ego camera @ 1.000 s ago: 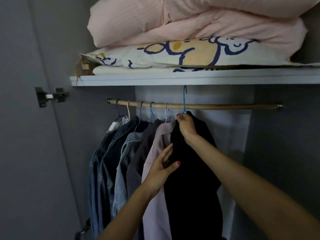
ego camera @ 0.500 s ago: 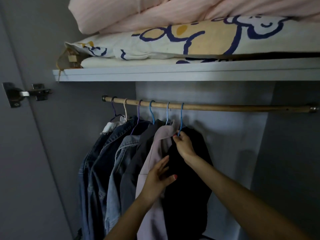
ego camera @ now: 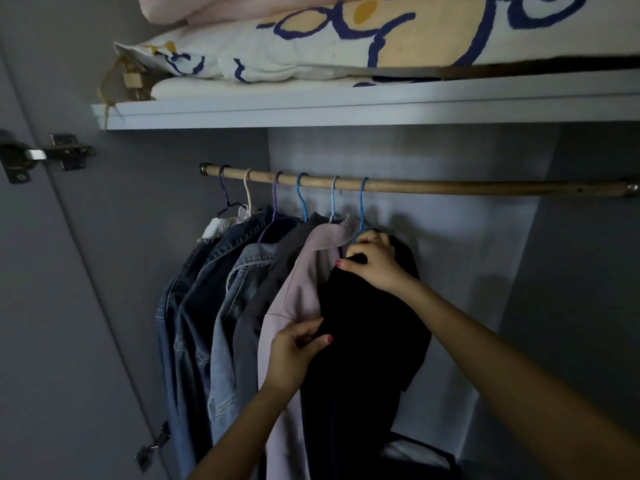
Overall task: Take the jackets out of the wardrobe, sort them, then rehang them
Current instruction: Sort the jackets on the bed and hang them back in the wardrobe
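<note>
Several jackets hang on a wooden rail (ego camera: 450, 187) inside the wardrobe. The black jacket (ego camera: 367, 348) hangs rightmost on a blue hanger (ego camera: 362, 206) hooked over the rail. My right hand (ego camera: 375, 261) grips its collar just under the hook. My left hand (ego camera: 298, 351) pinches the black jacket's front edge lower down. To the left hang a pale pink jacket (ego camera: 298, 289), a dark grey one (ego camera: 266, 289), a light denim one (ego camera: 235, 306) and dark denim ones (ego camera: 187, 306).
A white shelf (ego camera: 346, 105) above the rail holds a printed pillow (ego camera: 346, 39) and pink bedding. The open wardrobe door with hinges (ego camera: 38, 155) stands at the left. The rail's right half is bare. A dark container (ego camera: 419, 455) sits on the wardrobe floor.
The black jacket's hanger came down from above the rail and now hangs on it. My right hand dropped with it to the collar; my left hand now pinches the jacket's edge.
</note>
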